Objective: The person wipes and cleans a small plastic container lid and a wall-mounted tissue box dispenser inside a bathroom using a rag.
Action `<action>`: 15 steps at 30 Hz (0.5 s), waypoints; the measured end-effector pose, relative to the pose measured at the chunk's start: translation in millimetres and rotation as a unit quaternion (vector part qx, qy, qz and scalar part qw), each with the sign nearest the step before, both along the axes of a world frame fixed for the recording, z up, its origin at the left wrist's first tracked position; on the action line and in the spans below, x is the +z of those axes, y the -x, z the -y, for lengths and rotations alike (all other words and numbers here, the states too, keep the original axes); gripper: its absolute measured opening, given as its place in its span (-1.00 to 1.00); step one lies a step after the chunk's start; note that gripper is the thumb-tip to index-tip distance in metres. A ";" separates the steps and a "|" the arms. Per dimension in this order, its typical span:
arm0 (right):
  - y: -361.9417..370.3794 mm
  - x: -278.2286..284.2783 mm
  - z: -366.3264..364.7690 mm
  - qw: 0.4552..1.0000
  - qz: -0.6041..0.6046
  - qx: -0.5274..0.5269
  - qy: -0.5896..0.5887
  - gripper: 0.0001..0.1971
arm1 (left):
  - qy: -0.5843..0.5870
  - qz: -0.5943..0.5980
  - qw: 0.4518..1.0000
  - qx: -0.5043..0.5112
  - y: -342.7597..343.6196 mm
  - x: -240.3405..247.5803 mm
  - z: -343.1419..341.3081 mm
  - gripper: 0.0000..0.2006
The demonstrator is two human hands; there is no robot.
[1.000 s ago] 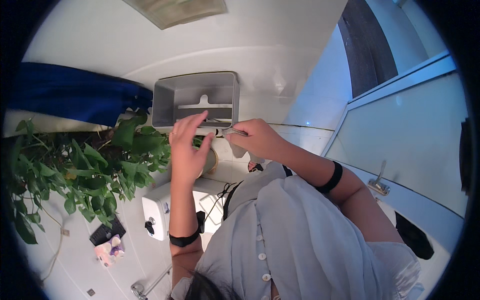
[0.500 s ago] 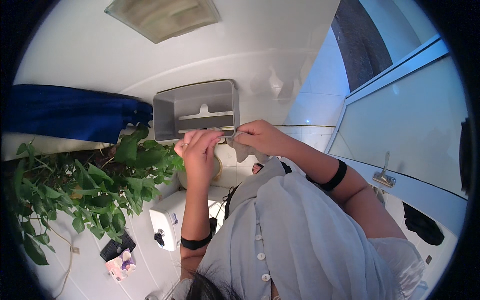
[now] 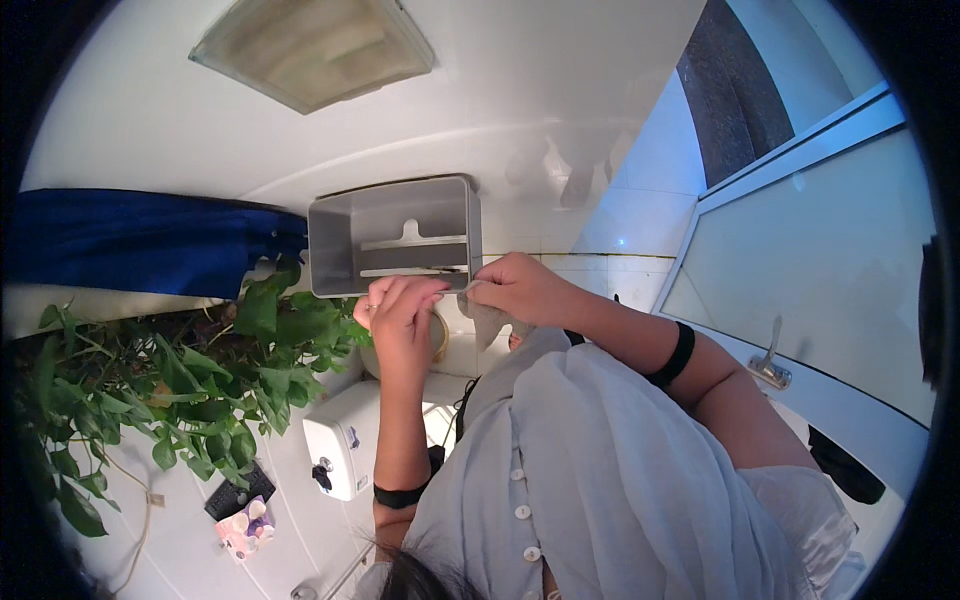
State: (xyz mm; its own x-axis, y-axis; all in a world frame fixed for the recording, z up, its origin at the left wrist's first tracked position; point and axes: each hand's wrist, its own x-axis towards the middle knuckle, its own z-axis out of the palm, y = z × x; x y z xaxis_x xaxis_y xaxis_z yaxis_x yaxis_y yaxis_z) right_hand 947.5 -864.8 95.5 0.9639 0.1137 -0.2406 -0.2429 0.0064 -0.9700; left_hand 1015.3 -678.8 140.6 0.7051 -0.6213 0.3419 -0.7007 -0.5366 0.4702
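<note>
A grey open-topped box [image 3: 335, 240], with slotted pale dividers inside, sits against the white wall ahead of me. My left hand [image 3: 402, 318] is closed over its near rim, fingers bent and thumb side toward the right corner. Beside it, my right hand [image 3: 520, 287] pinches a crumpled grey cloth [image 3: 486, 318] at the box's near right corner. Part of the cloth hangs down below my fingers. My fingertips hide much of the contact between cloth and rim.
Leafy green plants [image 3: 190, 370] fill the left, under a dark blue cloth [image 3: 140, 240]. A white toilet tank [image 3: 340, 450] stands below the box. To the right is a glazed door [image 3: 800, 270] with a metal handle [image 3: 770, 370]. A framed panel [image 3: 315, 50] is on the wall above.
The whole view has shifted slightly, so the box and wall sit lower in the picture. Both hands stay at the box's near right corner, with the cloth still in my right hand.
</note>
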 end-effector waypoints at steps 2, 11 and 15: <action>-1.5 -2.8 1.0 0.998 0.057 0.008 0.030 -0.73 | 0.010 -0.014 1.000 0.001 1.0 0.7 0.0 -0.91; -3.1 4.4 6.1 0.999 -0.012 0.015 -0.042 -0.73 | -0.001 -0.013 1.000 0.016 3.3 4.3 3.6 -0.92; -5.1 3.4 10.7 0.999 -0.013 0.016 -0.049 -0.72 | 0.014 -0.030 0.999 0.015 1.8 2.1 3.3 -0.92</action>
State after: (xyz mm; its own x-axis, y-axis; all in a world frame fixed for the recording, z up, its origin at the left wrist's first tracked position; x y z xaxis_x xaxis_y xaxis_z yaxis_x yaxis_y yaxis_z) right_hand 952.6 -875.5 98.9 0.9530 0.1693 -0.2512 -0.2692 0.0928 -0.9586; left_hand 1013.5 -682.0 142.7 0.7433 -0.5897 0.3159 -0.6544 -0.5429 0.5263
